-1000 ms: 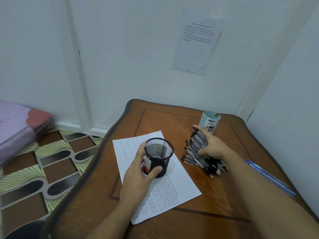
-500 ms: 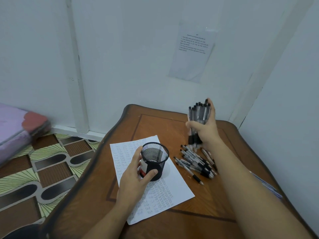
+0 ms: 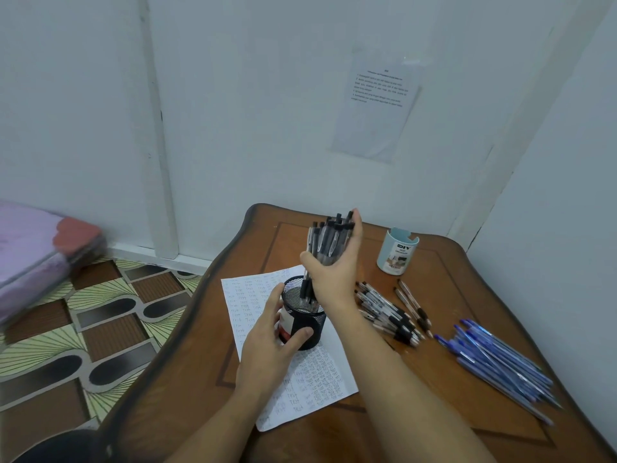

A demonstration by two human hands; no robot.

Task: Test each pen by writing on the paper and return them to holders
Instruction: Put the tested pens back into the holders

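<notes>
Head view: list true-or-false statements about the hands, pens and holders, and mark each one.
1. The right hand grips a bundle of black pens upright at the black mesh holder. True.
2. The left hand lies flat on the paper. False: it holds the black mesh holder's side.
3. The blue pens stand in the light blue DIY holder. False: they lie piled on the table.
4. Loose black pens lie on the table. True.
</notes>
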